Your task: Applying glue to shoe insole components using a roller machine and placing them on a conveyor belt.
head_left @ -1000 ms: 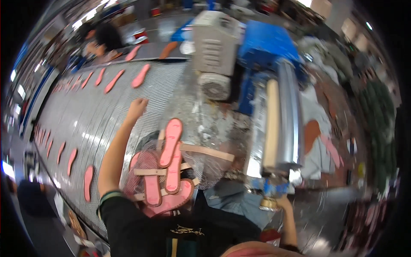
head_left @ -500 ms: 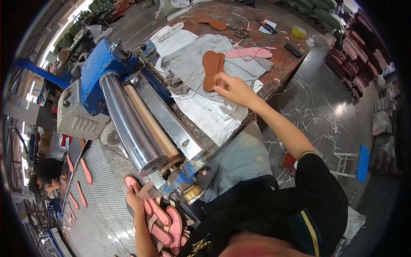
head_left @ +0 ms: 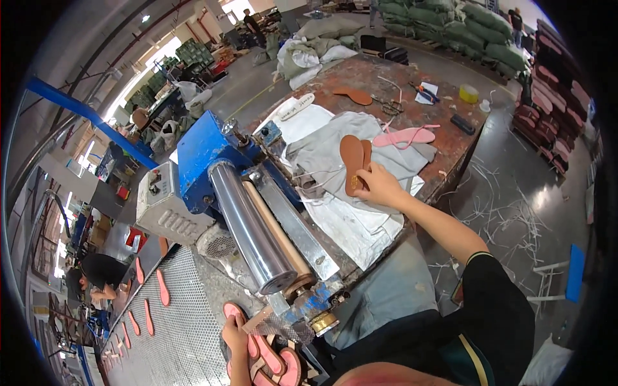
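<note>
My right hand is closed, thumb and fingers pinching the lower end of a brown insole. Just behind that one, the edge of another brown insole shows. They lie over a grey cloth on the worktable. Down at the left, my left hand grips a pink sandal sole with a brown edge, its fingers partly hidden. Several pink and brown sandals are heaped beside that hand. Between my hands stands a blue roller machine with a shiny metal roller.
A perforated conveyor belt carries several pink soles at the left, where another person bends over it. On the worktable lie scissors, pliers, yellow tape and a pink sandal. A blue stool stands right.
The whole view has shifted, so the scene sits lower and further right, with more of the workshop showing. Both hands keep their hold on the insole and the sandal sole.
</note>
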`<state>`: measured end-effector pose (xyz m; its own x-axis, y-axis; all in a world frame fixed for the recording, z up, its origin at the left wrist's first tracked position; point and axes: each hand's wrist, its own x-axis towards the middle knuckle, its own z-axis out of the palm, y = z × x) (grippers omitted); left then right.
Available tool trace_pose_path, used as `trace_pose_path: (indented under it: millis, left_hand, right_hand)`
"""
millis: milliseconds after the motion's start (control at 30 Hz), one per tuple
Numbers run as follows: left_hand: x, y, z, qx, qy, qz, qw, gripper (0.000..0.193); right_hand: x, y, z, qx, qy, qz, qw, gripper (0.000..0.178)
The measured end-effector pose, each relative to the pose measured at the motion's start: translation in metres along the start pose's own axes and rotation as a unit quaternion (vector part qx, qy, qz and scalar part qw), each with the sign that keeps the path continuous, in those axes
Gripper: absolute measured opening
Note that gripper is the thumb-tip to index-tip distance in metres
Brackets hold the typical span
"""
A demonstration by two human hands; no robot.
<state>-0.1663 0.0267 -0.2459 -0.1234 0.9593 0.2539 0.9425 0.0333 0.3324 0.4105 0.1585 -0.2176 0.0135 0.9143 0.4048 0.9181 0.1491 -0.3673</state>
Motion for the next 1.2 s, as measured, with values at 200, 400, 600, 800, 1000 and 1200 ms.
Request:
trace_pose_path:
  millis: [200,400,600,800,1000,1200]
  left_hand:
    - [0.007,-0.002,-0.002,-0.044,-0.016,-0.012,0.999,0.036]
    - [0.004,-0.006,-0.007,-0.054,-0.007,-0.006,0.999,0.036]
    - [0.006,-0.004,-0.009,-0.045,-0.029,-0.009,0.999,0.039]
    - [0.009,-0.005,-0.012,-0.053,-0.032,-0.010,0.998,0.038]
    - [0.030,0.007,-0.041,0.006,-0.123,0.057,0.991,0.029]
    - [0.105,0.131,-0.129,-0.204,-0.106,0.147,0.962,0.029]
  right_hand:
    - [0.002,-0.015,-0.005,-0.128,-0.026,-0.011,0.991,0.050]
    - [0.004,-0.013,-0.007,-0.112,-0.001,-0.063,0.992,0.038]
    - [-0.003,0.030,-0.014,0.226,0.103,0.030,0.968,0.024]
    - [-0.002,0.073,-0.046,0.428,0.272,0.187,0.841,0.009]
    - [0.017,0.033,-0.155,0.686,0.279,0.238,0.628,0.009]
    - [0.061,-0.061,-0.147,0.664,0.161,0.195,0.704,0.008]
